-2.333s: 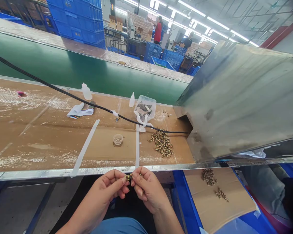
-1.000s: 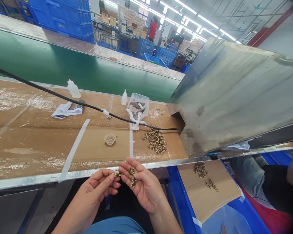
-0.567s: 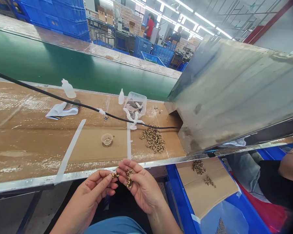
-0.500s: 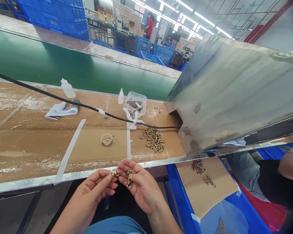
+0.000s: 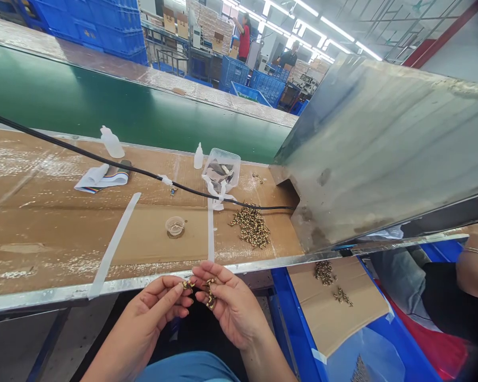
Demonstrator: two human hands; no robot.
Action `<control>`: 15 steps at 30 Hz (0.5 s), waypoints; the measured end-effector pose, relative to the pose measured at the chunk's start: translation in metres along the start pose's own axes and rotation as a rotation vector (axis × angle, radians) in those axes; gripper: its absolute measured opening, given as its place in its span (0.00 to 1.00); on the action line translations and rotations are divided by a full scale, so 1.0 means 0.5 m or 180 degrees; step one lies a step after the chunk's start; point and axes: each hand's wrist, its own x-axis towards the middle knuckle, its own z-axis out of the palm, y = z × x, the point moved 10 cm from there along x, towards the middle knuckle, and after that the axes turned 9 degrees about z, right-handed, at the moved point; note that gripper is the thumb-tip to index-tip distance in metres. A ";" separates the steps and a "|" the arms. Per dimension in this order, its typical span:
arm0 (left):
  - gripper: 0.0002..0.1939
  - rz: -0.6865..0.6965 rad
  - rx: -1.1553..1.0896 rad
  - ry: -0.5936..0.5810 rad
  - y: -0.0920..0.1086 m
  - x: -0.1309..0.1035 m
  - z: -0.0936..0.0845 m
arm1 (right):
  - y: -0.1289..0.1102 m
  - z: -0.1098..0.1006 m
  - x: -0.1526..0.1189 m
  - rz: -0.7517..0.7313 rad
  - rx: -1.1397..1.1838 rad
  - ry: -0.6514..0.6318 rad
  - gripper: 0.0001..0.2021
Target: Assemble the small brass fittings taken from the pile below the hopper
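Just in front of the bench edge, my left hand (image 5: 159, 305) pinches a small black-and-yellow part (image 5: 188, 285) between thumb and fingers. Close beside it, my right hand (image 5: 233, 302) is closed on several similar small black-and-yellow parts (image 5: 210, 294), held under the thumb. The fingertips of both hands nearly meet; whether the parts touch I cannot tell. On the bench ahead lies a pile of the same-looking small parts (image 5: 250, 225). A small clear cup (image 5: 175, 226) stands on the taped cardboard sheet (image 5: 143, 244). What exactly the parts are is too small to make out.
A black cable (image 5: 143, 172) crosses the bench into a metal housing (image 5: 374, 154). Behind it stand two white bottles, a clear plastic tub (image 5: 233, 159) and a folded striped strap (image 5: 103, 178). A green conveyor belt (image 5: 143, 114) runs beyond. Another person's arm (image 5: 476, 265) is at right.
My hands keep almost the same pose, with the parts still in them. The view has shifted very slightly. In the background, a person in red has raised an arm.
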 end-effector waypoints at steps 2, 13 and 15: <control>0.11 -0.0009 -0.0009 0.0014 0.000 -0.001 -0.002 | 0.000 0.001 0.000 -0.0022 0.0010 -0.0036 0.18; 0.09 0.0020 0.0008 -0.0033 -0.001 0.002 -0.001 | 0.005 -0.002 0.001 -0.0027 0.0039 0.0050 0.15; 0.09 0.0014 0.0022 -0.0045 -0.002 0.001 0.000 | 0.007 -0.005 0.002 -0.0010 0.0089 0.0080 0.14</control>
